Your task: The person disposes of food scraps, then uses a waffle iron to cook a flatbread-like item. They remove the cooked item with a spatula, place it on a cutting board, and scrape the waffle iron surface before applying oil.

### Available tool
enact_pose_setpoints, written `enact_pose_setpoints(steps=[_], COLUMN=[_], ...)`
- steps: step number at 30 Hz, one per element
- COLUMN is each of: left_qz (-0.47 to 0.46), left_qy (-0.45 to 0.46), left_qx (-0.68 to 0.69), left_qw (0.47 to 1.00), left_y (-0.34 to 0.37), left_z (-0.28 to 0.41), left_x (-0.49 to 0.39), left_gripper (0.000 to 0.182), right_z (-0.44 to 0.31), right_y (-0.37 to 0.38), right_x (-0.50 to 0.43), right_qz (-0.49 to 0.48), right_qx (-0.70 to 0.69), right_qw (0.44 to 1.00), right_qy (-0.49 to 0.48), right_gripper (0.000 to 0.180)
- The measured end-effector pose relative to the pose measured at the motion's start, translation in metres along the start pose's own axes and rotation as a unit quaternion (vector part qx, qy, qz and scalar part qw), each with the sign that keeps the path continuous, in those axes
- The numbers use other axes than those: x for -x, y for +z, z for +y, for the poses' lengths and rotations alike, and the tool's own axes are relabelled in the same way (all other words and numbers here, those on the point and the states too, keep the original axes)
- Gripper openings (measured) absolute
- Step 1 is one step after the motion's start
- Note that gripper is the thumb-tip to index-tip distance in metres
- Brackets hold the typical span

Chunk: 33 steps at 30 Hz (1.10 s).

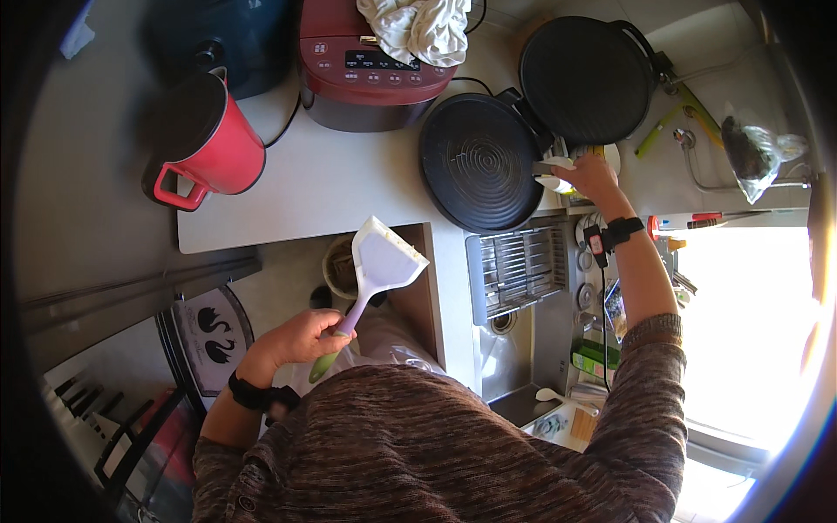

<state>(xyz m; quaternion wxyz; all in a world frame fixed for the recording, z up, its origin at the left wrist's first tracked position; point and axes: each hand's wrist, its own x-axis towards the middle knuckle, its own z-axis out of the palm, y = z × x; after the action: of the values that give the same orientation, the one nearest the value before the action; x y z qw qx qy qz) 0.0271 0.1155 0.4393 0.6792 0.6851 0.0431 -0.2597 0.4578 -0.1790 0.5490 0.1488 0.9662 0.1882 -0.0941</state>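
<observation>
My left hand [304, 337] grips the purple-and-green handle of a wide silicone spatula [387, 256]. The spatula's pale blade points away from me over the gap beside the counter, and yellowish crumbs cling to its edge. At the right, my right hand [595, 178] pinches a small white-and-grey object [552, 167], whose exact kind I cannot tell. That hand is just beside an opened electric griddle, between its ridged round lower plate [484, 160] and its raised upper plate [585, 78]. Packets partly covered by my fingers lie under it.
A red rice cooker [369, 85] with a crumpled white cloth [418, 29] on top stands behind the griddle. A red pitcher [216, 144] is at the left. Nearer me at the right are a dish rack [520, 268] over the sink [503, 359] and a green box [595, 358].
</observation>
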Motion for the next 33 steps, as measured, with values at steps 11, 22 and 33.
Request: enact_pose_setpoints(steps=[11,22,33], left_qz=[-0.04,0.005,-0.005], left_qy=[0.008,0.0,0.011], left_qx=[-0.029,0.001,0.031], left_qw=[0.999,1.0,0.999], left_y=[-0.003,0.007,0.016], left_z=[-0.002,-0.01,-0.002], left_x=[0.006,0.022,-0.004], left_gripper=[0.031,0.03,0.027], right_z=[-0.028,-0.05,0.01], right_y=[0.024,0.021,0.025], right_x=[0.056,0.017,0.039], right_qz=[-0.062,0.012,-0.019], right_qx=[-0.037,-0.063,0.0], right_qw=[0.997,0.997,1.0], right_qy=[-0.023,-0.038,0.009], right_gripper=[0.066,0.064,0.065])
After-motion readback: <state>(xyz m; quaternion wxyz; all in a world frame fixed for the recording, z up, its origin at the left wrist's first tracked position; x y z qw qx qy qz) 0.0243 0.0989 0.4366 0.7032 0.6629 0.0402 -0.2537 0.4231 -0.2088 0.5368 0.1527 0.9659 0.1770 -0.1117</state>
